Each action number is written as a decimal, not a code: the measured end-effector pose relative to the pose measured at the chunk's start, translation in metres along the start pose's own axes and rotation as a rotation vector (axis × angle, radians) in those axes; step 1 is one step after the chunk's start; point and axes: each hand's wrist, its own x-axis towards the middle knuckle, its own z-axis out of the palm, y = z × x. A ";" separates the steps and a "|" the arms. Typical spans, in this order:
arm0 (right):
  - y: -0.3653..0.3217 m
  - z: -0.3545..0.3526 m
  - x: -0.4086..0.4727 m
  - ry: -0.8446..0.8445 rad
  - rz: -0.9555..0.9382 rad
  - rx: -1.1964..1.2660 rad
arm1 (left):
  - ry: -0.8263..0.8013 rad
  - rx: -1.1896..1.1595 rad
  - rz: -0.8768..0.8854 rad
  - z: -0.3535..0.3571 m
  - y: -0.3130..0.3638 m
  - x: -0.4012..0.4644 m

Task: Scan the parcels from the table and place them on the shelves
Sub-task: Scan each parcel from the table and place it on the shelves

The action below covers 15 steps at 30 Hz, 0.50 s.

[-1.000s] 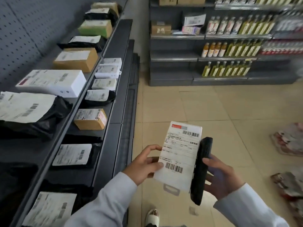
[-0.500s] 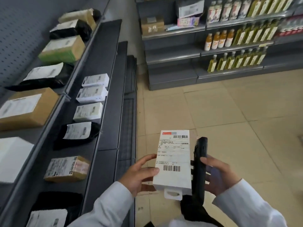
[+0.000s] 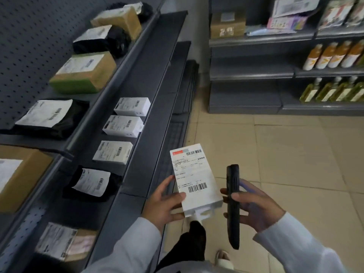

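Note:
My left hand (image 3: pixel 165 203) grips a flat white parcel (image 3: pixel 195 178) by its lower left edge, label and barcodes facing up. To its right, my right hand (image 3: pixel 254 205) holds a black handheld scanner (image 3: pixel 233 203) upright, edge-on beside the parcel. On my left run dark grey shelves (image 3: pixel 149 107). The middle shelf carries three small white boxes (image 3: pixel 123 126) in a row, then a black bag with a label (image 3: pixel 90 183). The upper shelf holds brown boxes (image 3: pixel 84 72) and black bags (image 3: pixel 51 117).
A second grey shelving unit (image 3: pixel 252 71) stands across the tiled aisle, with bottles of oil and juice (image 3: pixel 334 56) and a cardboard box (image 3: pixel 227 24). The tiled floor (image 3: pixel 285 154) is open ahead. My feet show at the bottom.
I have walked forward along the shelves; the parcels on the left have slid toward me. The parcel has tilted slightly left and drawn apart from the scanner.

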 end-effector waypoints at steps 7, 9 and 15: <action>-0.093 0.001 0.115 0.067 -0.012 -0.139 | -0.041 -0.073 -0.025 0.013 0.069 0.133; -0.123 0.006 0.151 0.083 -0.001 -0.158 | -0.089 -0.069 -0.045 0.015 0.094 0.174; -0.207 0.031 0.246 0.102 0.015 -0.181 | -0.176 -0.042 -0.083 0.003 0.172 0.276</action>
